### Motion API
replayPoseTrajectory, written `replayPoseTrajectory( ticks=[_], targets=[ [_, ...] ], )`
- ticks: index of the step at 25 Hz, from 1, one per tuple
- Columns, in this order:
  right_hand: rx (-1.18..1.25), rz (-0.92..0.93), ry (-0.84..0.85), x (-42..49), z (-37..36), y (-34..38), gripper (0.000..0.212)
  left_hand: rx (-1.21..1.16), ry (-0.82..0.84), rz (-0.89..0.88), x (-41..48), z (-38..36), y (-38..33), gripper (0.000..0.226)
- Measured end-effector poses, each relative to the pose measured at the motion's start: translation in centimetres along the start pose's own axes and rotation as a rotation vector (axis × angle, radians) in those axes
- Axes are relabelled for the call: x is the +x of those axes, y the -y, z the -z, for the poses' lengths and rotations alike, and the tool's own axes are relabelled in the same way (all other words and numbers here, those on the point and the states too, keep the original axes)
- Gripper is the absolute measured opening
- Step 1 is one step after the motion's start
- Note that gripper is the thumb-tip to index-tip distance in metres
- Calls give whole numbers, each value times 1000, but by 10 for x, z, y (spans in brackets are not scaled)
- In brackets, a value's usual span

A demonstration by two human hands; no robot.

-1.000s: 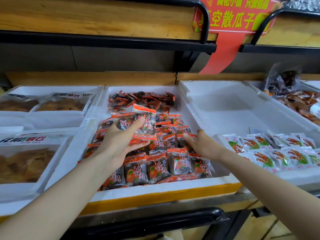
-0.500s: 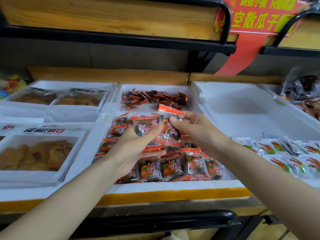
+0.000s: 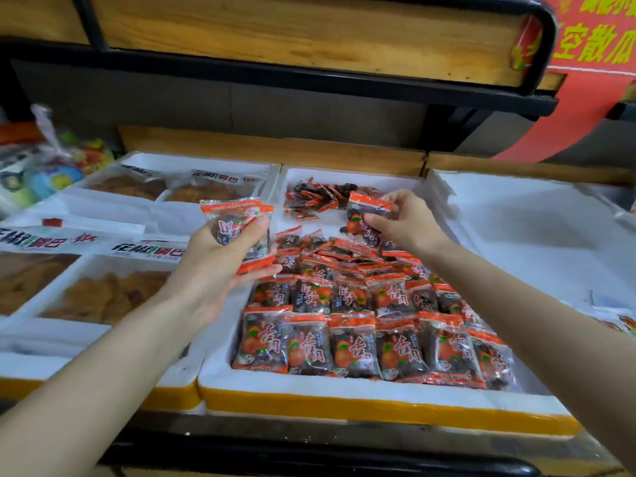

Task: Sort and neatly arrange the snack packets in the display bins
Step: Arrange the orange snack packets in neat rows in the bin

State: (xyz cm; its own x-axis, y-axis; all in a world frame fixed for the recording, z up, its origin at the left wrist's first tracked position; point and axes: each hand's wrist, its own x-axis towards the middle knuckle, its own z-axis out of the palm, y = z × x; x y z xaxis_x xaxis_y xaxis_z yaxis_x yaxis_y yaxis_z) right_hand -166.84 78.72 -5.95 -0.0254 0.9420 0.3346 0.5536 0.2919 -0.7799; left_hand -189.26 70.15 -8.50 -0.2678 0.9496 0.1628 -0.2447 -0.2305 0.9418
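A person's left hand (image 3: 220, 266) clasped a small stack of packets (image 3: 237, 225) above the foam bin (image 3: 344, 385), apparently gathering them for another row; the right hand (image 3: 407, 227) pinched a single packet (image 3: 366, 218) over the loose heap (image 3: 344, 253) behind the tidy front rows (image 3: 361, 342).

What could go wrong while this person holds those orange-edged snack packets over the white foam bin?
1. The left hand grips a stack of orange-edged clear packets near the left wall of the white foam bin. One might slip out towards the brown crisps next door.
2. The right hand pinches a single orange-edged packet above the loose pile. Set down crooked, it would add to the jumble.
3. A forearm reaching in could nudge the tidy front rows.
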Motion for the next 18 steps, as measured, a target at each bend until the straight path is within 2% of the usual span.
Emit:
replayPoseTrajectory(
  ticks=[5,10,12,15,18],
  targets=[
    [-189,29,149,33,-56,-8,27,5,-15,25,8,20,6,7],
    [-181,12,378,36,-80,-16,8,9,-4,62,18,24,13,12],
    [-163,-32,436,36,-79,-17,13,9,4,80,20,23,14,17],
    [-285,32,422,39,-76,-19,14,11,28,108,19,18,17,18],
    [-287,51,439,41,-72,-19,9,18,36,130,17,14,18,24]
  ],
)
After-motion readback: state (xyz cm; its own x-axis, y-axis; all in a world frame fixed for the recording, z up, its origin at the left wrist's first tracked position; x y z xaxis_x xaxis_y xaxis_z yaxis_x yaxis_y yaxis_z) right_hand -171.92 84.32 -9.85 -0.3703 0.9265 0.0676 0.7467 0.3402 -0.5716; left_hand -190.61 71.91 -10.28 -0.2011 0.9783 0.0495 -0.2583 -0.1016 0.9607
